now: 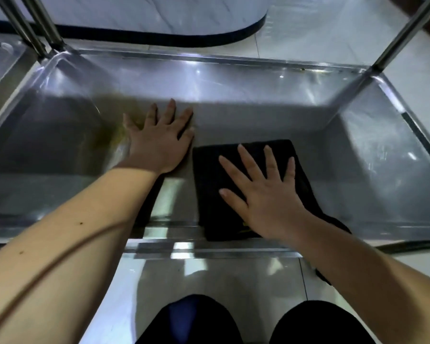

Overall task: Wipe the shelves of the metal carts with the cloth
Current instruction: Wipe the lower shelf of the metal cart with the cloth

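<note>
A shiny metal cart shelf (258, 115) with raised walls fills the head view. A folded black cloth (214, 194) lies flat on its floor near the front rim. My right hand (266, 194) presses on the cloth with straight, spread fingers. My left hand (159, 137) rests flat on the bare shelf floor just left of the cloth, fingers spread. A yellowish stain (117, 130) shows on the metal beside my left hand.
Upright cart posts rise at the back left (45, 28) and back right (402, 33). A second cart's shelf (0, 63) adjoins at the far left. Pale tiled floor (308, 33) lies behind, with my dark-clad knees (191, 321) below the front rim.
</note>
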Motion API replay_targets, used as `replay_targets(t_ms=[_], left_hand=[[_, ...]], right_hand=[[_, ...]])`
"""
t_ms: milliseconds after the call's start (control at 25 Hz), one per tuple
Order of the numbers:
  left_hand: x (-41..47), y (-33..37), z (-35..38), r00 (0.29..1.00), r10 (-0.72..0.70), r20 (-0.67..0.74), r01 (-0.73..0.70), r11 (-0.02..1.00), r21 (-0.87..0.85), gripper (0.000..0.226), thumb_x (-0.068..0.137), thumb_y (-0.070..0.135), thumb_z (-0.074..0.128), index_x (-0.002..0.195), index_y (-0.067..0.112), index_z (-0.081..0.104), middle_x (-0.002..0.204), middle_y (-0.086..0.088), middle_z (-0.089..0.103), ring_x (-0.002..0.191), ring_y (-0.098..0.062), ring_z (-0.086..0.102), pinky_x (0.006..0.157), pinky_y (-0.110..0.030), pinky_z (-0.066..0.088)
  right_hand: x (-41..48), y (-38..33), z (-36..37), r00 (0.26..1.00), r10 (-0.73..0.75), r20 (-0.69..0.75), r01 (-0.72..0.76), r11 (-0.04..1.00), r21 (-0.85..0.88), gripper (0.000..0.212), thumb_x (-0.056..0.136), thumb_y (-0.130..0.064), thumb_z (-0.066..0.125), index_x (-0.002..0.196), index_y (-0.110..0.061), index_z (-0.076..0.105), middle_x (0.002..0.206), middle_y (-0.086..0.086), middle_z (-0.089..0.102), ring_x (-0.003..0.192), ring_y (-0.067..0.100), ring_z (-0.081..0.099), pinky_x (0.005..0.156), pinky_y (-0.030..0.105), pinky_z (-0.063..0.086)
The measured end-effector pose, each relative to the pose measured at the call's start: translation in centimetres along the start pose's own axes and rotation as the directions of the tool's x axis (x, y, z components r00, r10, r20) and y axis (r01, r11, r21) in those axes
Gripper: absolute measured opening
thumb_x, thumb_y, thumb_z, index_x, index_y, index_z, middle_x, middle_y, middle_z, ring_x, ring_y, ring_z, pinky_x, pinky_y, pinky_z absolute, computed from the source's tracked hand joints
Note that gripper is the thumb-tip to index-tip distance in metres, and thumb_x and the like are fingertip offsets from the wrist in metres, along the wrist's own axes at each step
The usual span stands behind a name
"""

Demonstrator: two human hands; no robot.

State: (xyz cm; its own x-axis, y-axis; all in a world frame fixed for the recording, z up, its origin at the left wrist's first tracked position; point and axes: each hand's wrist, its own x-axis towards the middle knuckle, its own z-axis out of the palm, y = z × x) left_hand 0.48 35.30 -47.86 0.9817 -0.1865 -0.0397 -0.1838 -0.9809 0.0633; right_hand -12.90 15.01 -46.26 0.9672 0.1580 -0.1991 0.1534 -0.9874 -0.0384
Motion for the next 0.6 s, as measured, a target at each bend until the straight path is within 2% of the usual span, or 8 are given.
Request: replay_targets(t_ms=[80, 240, 360, 480, 600], left_hand=[[0.0, -0.1, 0.1, 1.000, 0.002, -0.023, -0.002, 1.000, -0.003, 0.054, 0.098, 0.058, 0.014, 0.151, 0.049, 0.004, 0.163, 0.010, -0.006, 0.150, -0.026, -0.002, 0.109, -0.071, -0.004], [-0.1, -0.1, -0.1, 0.999, 0.001, -0.038, -0.002, 1.000, -0.021, 0.053, 0.100, 0.056, 0.014, 0.151, 0.049, 0.005, 0.163, 0.010, -0.005, 0.150, -0.025, -0.002, 0.110, -0.070, -0.005], [0.1, -0.1, 0.1, 0.999, -0.002, -0.033, 0.002, 1.000, -0.001, 0.055, 0.099, 0.057, 0.014, 0.152, 0.046, 0.004, 0.163, 0.011, -0.005, 0.150, -0.024, -0.003, 0.110, -0.070, -0.005], [0.2, -0.1, 0.0, 1.000, -0.007, -0.030, 0.007, 1.000, -0.010, 0.055, 0.099, 0.056, 0.016, 0.152, 0.045, 0.004, 0.163, 0.011, -0.005, 0.150, -0.024, -0.003, 0.110, -0.070, -0.005], [-0.2, 0.0, -0.3, 1.000, 0.014, -0.026, -0.014, 1.000, -0.016, 0.054, 0.099, 0.055, 0.014, 0.151, 0.048, 0.002, 0.163, 0.010, -0.005, 0.150, -0.026, -0.003, 0.110, -0.069, -0.007]], right_hand=[[0.5, 0.4, 0.1, 0.999, -0.013, -0.033, 0.012, 1.000, -0.015, 0.067, 0.079, -0.076, -0.008, 0.142, -0.056, -0.022, 0.159, -0.013, -0.022, 0.145, 0.034, -0.023, 0.109, 0.067, -0.014], [11.7, 1.8, -1.7, 0.983, 0.159, -0.092, -0.155, 0.987, 0.046, 0.062, 0.092, -0.071, 0.011, 0.148, -0.052, -0.008, 0.163, -0.009, -0.011, 0.147, 0.037, -0.015, 0.109, 0.071, -0.008], [18.5, 1.6, -3.0, 0.967, 0.231, -0.112, -0.221, 0.971, 0.092, 0.063, 0.094, -0.069, 0.013, 0.151, -0.047, 0.000, 0.164, -0.004, -0.006, 0.146, 0.040, -0.014, 0.107, 0.073, -0.009], [19.4, 1.0, -3.1, 0.966, 0.242, -0.095, -0.234, 0.968, 0.089, 0.063, 0.095, -0.068, 0.013, 0.152, -0.046, 0.000, 0.164, -0.004, -0.006, 0.146, 0.040, -0.014, 0.108, 0.072, -0.010], [14.6, 1.3, -2.8, 0.979, 0.184, -0.092, -0.176, 0.981, 0.086, 0.062, 0.094, -0.069, 0.013, 0.150, -0.049, -0.003, 0.163, -0.007, -0.008, 0.147, 0.037, -0.014, 0.110, 0.069, -0.010]])
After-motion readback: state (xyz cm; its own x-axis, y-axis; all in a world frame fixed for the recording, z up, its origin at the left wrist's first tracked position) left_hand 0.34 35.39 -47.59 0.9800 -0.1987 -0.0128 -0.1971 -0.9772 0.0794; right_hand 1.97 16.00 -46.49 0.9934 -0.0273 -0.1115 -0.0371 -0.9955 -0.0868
